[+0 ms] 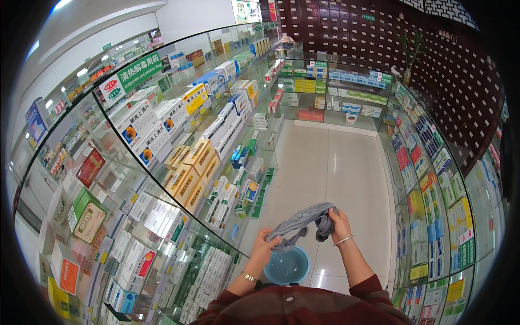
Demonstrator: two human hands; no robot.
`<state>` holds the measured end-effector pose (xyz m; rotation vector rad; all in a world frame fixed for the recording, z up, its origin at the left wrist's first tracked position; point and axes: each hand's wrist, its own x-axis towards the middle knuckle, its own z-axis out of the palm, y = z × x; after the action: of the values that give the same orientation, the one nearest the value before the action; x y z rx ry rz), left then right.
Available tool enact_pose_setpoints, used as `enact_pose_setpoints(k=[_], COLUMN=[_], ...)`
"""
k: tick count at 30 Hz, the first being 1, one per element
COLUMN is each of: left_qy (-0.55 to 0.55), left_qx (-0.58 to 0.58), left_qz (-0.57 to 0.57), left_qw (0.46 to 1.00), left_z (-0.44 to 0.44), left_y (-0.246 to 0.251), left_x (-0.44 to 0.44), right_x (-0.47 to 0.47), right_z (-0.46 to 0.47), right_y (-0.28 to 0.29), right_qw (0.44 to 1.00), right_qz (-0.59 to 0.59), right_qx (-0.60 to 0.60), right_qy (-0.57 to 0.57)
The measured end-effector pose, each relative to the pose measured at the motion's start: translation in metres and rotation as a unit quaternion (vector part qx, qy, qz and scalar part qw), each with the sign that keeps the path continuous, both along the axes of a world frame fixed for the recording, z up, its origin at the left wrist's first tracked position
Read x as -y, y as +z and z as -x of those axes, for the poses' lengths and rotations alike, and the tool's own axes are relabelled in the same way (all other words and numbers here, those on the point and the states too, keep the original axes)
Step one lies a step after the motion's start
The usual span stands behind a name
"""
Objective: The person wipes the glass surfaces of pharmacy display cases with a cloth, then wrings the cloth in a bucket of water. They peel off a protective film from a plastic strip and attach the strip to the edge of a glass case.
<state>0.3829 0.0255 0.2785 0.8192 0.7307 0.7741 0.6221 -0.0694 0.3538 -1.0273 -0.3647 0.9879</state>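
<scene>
A grey cloth point(300, 221) stretches between my two hands, loosely twisted, with its loose parts drooping in the middle and near the right end. My left hand point(264, 246) grips one end, and a gold-coloured watch or bracelet circles that wrist. At the other end, my right hand point(339, 222) is closed on the bunched fabric; a silver bangle sits on this wrist. Below the cloth, a light blue plastic basin point(289, 266) stands on the floor close to my body. Its bottom looks wet and shiny, but how much water it holds I cannot tell.
Glass display cases point(191, 219) full of medicine boxes run along my left. More glass cases point(430, 211) line the right side, and another case point(337, 91) closes the far end. Between them lies a pale tiled floor point(329, 162). Dark wooden drawers point(345, 28) cover the back wall.
</scene>
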Motion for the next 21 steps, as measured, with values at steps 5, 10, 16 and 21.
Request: enact_pose_setpoints(k=[5,10,16,21], left_qy=[0.014,-0.211,-0.178,-0.120], left_qx=[-0.313,-0.126,0.004,0.025], left_qz=[-0.524,-0.311,-0.016,0.086], left_qw=[0.792,0.918,0.984,0.989], left_z=[-0.010,-0.013,-0.004,-0.022], left_y=[0.027,0.068,0.021,0.014], left_x=[0.015,0.026,0.017,0.049], right_x=[0.009,0.009,-0.002,0.022], right_z=[0.036,0.068,0.031,0.067], right_y=[0.077,0.090,0.066,-0.002], right_qw=[0.977,0.717,0.646,0.731], right_qz=[-0.029,-0.012,0.081,0.143], right_qx=[0.118,0.624,0.759,0.608], right_qy=[0.178,0.311,0.001,0.276])
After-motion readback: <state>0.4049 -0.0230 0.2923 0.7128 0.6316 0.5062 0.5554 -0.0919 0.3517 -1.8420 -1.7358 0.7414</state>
